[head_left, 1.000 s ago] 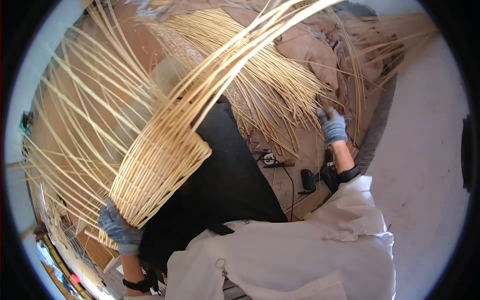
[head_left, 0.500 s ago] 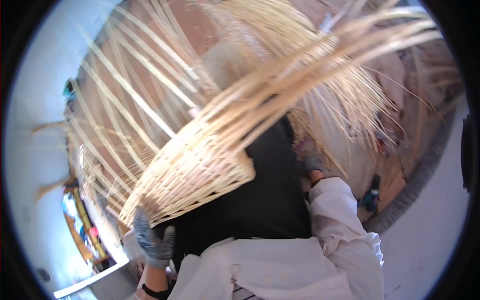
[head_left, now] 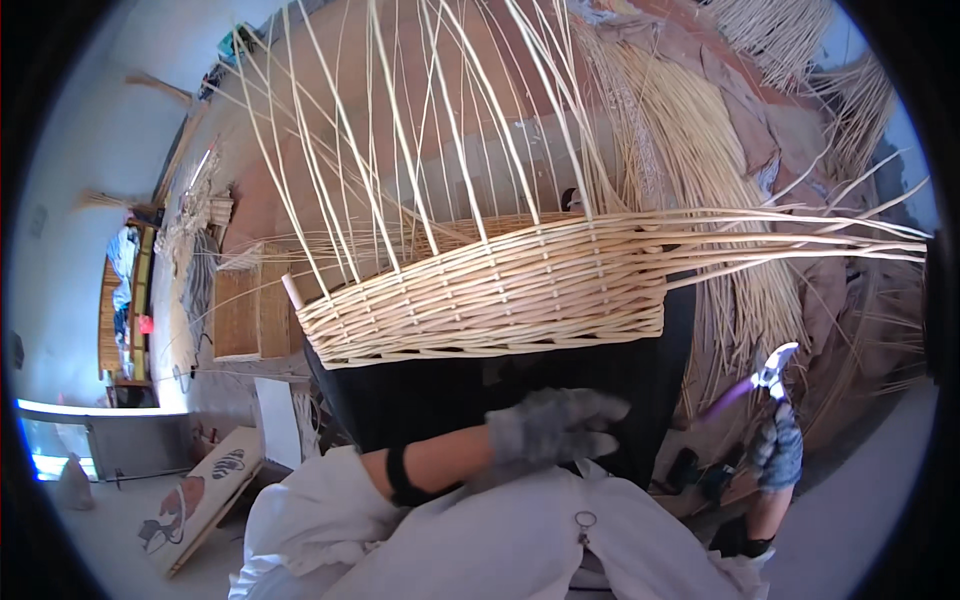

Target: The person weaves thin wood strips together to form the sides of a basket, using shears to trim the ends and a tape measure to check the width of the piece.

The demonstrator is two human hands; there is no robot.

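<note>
Swung broadside since earlier, the wicker basket (head_left: pixel 470 300) sits on the black cover (head_left: pixel 420 400); the left hand (head_left: pixel 550 430) has left it, fingers apart, empty; the right hand (head_left: pixel 778 455) grips purple-handled shears (head_left: pixel 770 377). Its wall (head_left: pixel 560 280) looks partly woven; upright rods (head_left: pixel 483 225) stand bare, long ends (head_left: pixel 720 242) jutting right.

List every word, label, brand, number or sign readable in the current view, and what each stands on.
None can be read.
Woven basket and the shears in the right hand: no lettering that can be made out.
Pale board, lower left: dark shapes, not legible as words.
Colourful items, far left: too small to read.
</note>
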